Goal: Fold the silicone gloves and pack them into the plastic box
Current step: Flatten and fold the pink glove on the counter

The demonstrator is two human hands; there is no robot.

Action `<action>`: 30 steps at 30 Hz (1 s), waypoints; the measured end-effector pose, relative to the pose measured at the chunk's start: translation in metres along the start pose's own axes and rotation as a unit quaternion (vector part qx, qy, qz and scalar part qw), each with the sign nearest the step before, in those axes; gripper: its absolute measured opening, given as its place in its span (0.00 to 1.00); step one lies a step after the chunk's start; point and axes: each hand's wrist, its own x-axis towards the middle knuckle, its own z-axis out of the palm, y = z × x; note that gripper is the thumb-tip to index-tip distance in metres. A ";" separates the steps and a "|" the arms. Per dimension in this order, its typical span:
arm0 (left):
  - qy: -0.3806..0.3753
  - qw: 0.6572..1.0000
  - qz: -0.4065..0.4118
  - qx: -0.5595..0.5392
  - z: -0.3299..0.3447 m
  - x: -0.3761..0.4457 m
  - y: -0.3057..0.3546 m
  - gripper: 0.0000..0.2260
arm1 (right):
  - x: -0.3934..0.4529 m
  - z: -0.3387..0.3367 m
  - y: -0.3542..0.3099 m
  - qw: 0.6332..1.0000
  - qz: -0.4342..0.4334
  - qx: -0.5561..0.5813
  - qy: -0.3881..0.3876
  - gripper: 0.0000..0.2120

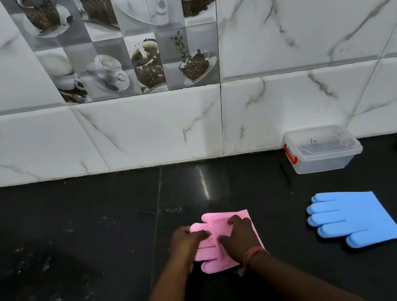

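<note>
A pink silicone glove (218, 223) lies on the black counter (77, 251) in front of me, its fingers pointing left. My left hand (186, 242) grips the glove's finger end. My right hand (237, 236) presses down on its cuff half, fingers spread over it. A blue silicone glove (355, 218) lies flat to the right, untouched, fingers also pointing left. The clear plastic box (322, 149) with a red latch stands at the back right against the wall, its lid on.
A white marble-tiled wall (187, 120) rises behind the counter, with a coffee-cup picture panel above. A seam runs across the counter just left of the pink glove. Dusty smears mark the left side of the counter.
</note>
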 end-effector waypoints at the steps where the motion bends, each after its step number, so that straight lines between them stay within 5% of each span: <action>1: 0.019 0.999 0.032 0.038 0.000 0.000 -0.001 0.08 | -0.003 0.000 -0.001 1.000 0.003 0.008 0.003 0.21; 6: 0.011 0.993 0.099 0.065 0.007 0.000 -0.010 0.14 | -0.009 0.000 -0.001 1.000 -0.016 0.003 0.022 0.13; 11: 0.080 0.983 0.103 0.125 0.004 0.003 -0.012 0.29 | -0.003 -0.021 0.011 0.980 0.054 -0.096 0.164 0.16; 14: 0.119 0.958 0.117 0.235 0.007 -0.002 -0.016 0.32 | -0.002 -0.027 0.020 0.978 0.166 -0.083 0.097 0.23; 19: 0.133 0.957 0.127 0.224 0.010 -0.010 -0.018 0.32 | 0.010 -0.049 0.026 0.979 0.170 0.104 -0.047 0.19; 24: 0.144 0.959 0.150 0.193 0.026 -0.023 -0.021 0.29 | 0.003 -0.076 0.022 0.988 0.014 0.085 -0.131 0.12; 26: 0.140 0.965 0.150 0.163 0.038 -0.029 -0.020 0.28 | 0.006 -0.099 0.016 0.994 -0.064 0.031 -0.087 0.05; 30: 0.162 0.964 0.155 0.143 0.062 -0.034 -0.006 0.19 | 0.023 -0.153 -0.001 0.982 -0.161 -0.061 0.083 0.09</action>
